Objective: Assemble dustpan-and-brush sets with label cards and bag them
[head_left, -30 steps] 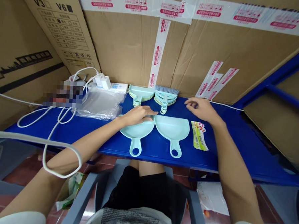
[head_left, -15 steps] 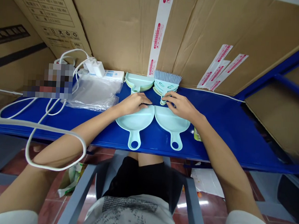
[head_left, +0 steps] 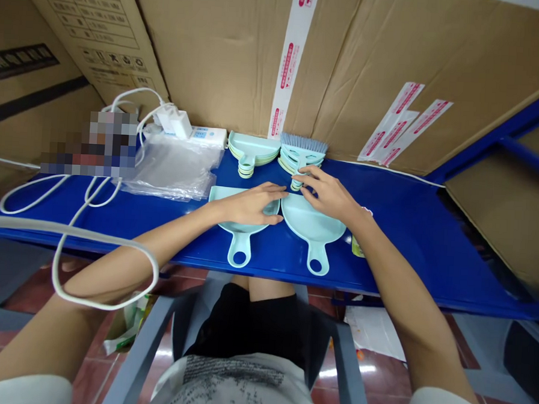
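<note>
Two pale mint dustpans lie side by side, handles toward me. Over the left dustpan (head_left: 240, 239) my left hand (head_left: 255, 205) is open, fingers stretched to the right and fingertips near the gap between the pans. Just behind the right dustpan (head_left: 311, 222), my right hand (head_left: 328, 193) has its fingers and thumb around the handle of the top hand brush (head_left: 304, 154). That brush, with grey-blue bristles, rests on a stack of similar brushes. To its left is a stack of dustpans (head_left: 254, 146), touched by neither hand.
Clear plastic bags (head_left: 172, 167) lie left of the pans, before a white power strip (head_left: 207, 136). A looping white cable (head_left: 104, 305) hangs across my left forearm. Cardboard (head_left: 214, 54) stands behind the blue table (head_left: 412, 233). A small yellow packet (head_left: 356, 247) lies by my right forearm.
My left hand has moved right and toward me, from the left pan's back edge to over its right part. The top brush's bristles have tipped lower; my right hand stays at its handle.
</note>
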A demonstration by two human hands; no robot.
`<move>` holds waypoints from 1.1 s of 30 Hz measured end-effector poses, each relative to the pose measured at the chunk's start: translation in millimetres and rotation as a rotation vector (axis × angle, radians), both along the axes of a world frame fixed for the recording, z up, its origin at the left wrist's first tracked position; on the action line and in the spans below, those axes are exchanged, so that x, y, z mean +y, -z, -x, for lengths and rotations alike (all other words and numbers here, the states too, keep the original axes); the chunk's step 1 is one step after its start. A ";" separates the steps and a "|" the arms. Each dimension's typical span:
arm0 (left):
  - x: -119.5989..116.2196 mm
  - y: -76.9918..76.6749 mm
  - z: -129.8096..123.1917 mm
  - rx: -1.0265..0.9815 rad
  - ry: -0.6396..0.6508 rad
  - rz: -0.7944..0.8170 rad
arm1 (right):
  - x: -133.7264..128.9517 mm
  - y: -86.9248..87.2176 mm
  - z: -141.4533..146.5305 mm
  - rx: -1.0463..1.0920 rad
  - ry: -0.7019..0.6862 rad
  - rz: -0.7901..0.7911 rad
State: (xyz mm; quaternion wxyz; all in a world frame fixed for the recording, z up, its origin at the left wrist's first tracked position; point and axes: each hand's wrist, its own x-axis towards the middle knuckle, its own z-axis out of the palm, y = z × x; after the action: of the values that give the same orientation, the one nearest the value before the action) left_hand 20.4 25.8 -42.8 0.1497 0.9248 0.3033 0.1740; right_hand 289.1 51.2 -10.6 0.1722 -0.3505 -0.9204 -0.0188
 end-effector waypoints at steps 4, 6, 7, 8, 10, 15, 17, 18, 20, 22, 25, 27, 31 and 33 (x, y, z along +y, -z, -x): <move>4.2 0.4 -0.2 -0.013 -0.031 0.013 | 1.4 0.7 0.1 0.004 -0.007 -0.021; 3.1 -1.8 -0.8 -0.029 -0.054 -0.001 | 2.3 0.1 0.3 0.007 -0.025 -0.038; 1.8 -3.5 -1.2 -0.044 -0.063 -0.017 | 2.7 -0.5 0.5 0.009 -0.030 -0.050; 0.1 -5.5 -1.6 -0.062 -0.066 -0.040 | 2.9 -1.3 0.6 0.011 -0.028 -0.062; -4.1 -10.4 -2.6 -0.105 -0.058 -0.088 | 2.9 -3.0 0.5 0.023 -0.010 -0.091; -11.8 -19.2 -4.5 -0.163 -0.033 -0.104 | 0.9 -5.6 -1.7 0.089 0.016 -0.106; -12.5 -19.5 -4.9 -0.178 -0.023 -0.103 | 0.4 -5.2 -2.5 0.130 0.014 -0.094; -12.5 -19.2 -5.0 -0.186 -0.017 -0.103 | 0.4 -4.8 -2.7 0.152 0.014 -0.090; -12.4 -18.5 -5.0 -0.188 -0.003 -0.103 | 1.5 -3.4 -2.7 0.204 0.011 -0.090; -12.6 -18.0 -4.7 -0.178 0.006 -0.112 | 4.2 -1.6 -2.7 0.285 0.018 -0.111; -13.6 -18.2 -3.6 -0.156 -0.003 -0.128 | 11.6 0.6 -4.6 0.485 0.078 -0.174; -14.3 -18.7 -2.6 -0.114 0.001 -0.145 | 17.6 0.4 -8.4 0.628 0.125 -0.217; -15.0 -19.6 -1.7 0.011 0.041 -0.180 | 23.7 -8.2 -20.4 0.785 0.196 -0.368; -14.9 -19.3 -2.6 0.034 0.027 -0.193 | 20.4 -17.7 -25.9 0.846 0.215 -0.461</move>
State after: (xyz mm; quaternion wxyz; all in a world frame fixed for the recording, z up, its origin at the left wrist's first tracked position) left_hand 22.9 10.9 -23.5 0.0569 0.9418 0.2750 0.1847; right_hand 315.0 71.6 7.2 0.6009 -0.3733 -0.7003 -0.0955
